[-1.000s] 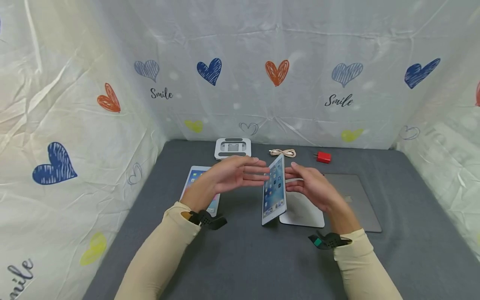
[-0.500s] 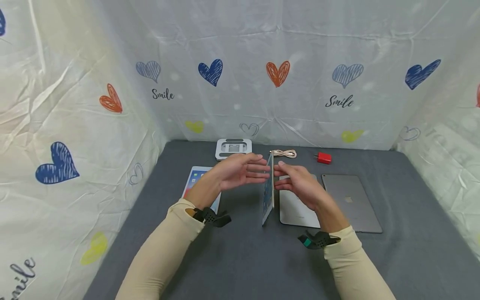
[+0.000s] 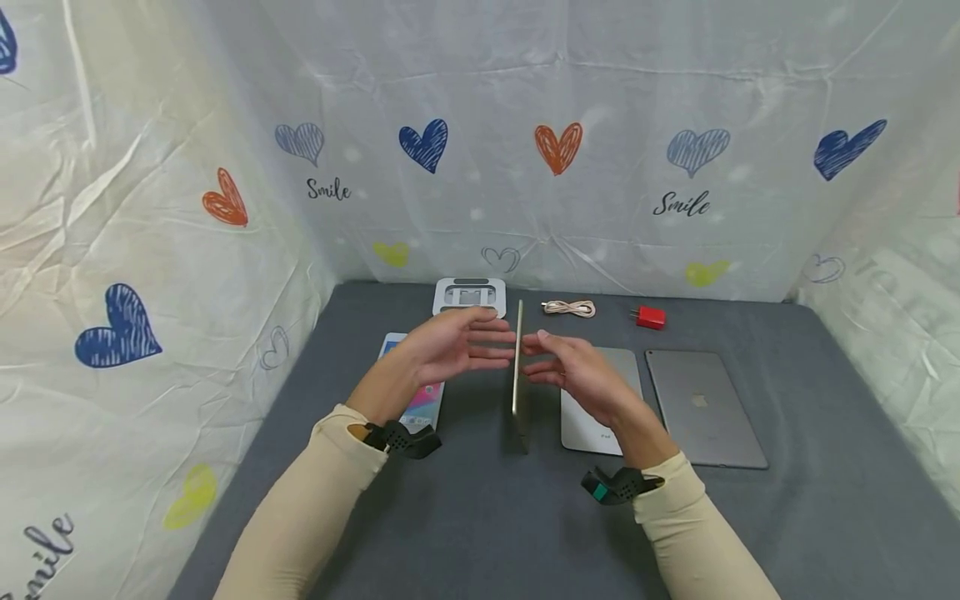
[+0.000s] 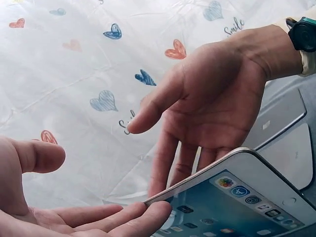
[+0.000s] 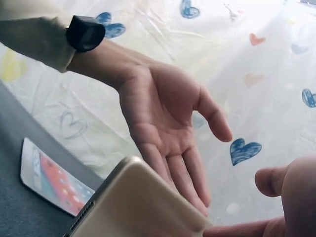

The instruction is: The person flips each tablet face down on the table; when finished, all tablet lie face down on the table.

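Observation:
A tablet [image 3: 517, 367] stands upright on its edge between my two hands, seen almost edge-on in the head view. My left hand [image 3: 450, 343] touches its lit screen [image 4: 212, 210] with straight fingertips, thumb held away. On the opposite side, the fingers of my right hand [image 3: 581, 375] rest against the gold-coloured back [image 5: 143, 197], also fairly straight. Neither thumb wraps round the tablet. Partly hidden beneath my left forearm lies another tablet [image 3: 426, 407], screen up and lit.
To the right lie a silver-backed tablet [image 3: 588, 427] and a larger grey tablet [image 3: 705, 408], both face down. Along the back of the table are a white folding stand [image 3: 470, 292], a bundled cable [image 3: 570, 308] and a red charger plug [image 3: 649, 317]. A heart-printed sheet [image 3: 480, 167] hangs behind.
The upright tablet has swung from showing its screen to edge-on, and its top has shifted left. Both hands have moved left with it, the right hand more, uncovering the silver-backed tablet further.

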`<action>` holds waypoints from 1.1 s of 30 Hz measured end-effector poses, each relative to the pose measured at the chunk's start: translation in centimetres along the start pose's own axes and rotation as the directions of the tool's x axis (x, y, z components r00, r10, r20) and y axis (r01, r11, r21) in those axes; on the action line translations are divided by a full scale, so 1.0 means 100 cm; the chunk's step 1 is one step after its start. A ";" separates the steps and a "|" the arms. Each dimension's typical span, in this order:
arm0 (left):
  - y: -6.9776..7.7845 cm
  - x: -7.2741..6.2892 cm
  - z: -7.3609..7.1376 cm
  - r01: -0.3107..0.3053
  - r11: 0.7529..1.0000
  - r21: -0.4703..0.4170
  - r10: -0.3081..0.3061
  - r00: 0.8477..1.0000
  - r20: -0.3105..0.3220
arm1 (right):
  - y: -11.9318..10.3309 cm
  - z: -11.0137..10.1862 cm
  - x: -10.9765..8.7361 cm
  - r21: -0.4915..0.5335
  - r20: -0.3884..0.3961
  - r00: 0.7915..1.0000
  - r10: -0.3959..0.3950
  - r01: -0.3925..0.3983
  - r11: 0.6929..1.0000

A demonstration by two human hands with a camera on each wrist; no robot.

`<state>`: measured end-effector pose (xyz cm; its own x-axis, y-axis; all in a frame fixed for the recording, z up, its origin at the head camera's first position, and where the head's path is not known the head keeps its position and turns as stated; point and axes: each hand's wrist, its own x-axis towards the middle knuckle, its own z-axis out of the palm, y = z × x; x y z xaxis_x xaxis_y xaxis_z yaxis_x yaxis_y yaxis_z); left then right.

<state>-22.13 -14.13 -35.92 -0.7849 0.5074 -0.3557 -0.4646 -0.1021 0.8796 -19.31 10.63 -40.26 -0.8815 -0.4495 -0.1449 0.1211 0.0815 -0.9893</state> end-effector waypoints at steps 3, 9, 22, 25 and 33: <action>-0.001 -0.003 -0.006 0.006 1.000 -0.019 -0.006 1.000 -0.004 | 0.006 0.000 -0.001 0.010 0.022 1.000 0.016 -0.017 1.000; -0.004 -0.007 -0.018 0.020 0.999 -0.031 -0.021 0.999 -0.032 | 0.020 -0.001 -0.002 0.013 0.039 0.998 0.054 -0.055 0.998; -0.017 -0.010 -0.046 0.116 0.993 0.012 -0.114 0.987 -0.111 | 0.041 -0.004 -0.007 -0.065 0.064 0.989 0.136 -0.132 0.989; -0.023 -0.008 -0.052 0.146 0.989 0.021 -0.143 0.981 -0.130 | 0.045 -0.004 -0.008 -0.084 0.060 0.988 0.142 -0.137 0.987; -0.042 0.000 -0.063 0.187 0.982 -0.013 -0.186 0.966 -0.182 | 0.053 -0.004 -0.010 -0.112 0.063 0.986 0.152 -0.145 0.983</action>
<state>-22.73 -19.05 -41.63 -0.7461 0.3531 -0.5645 -0.6082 -0.0163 0.7936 -17.99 11.86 -45.40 -0.8223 -0.4868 -0.2945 0.1955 0.2445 -0.9498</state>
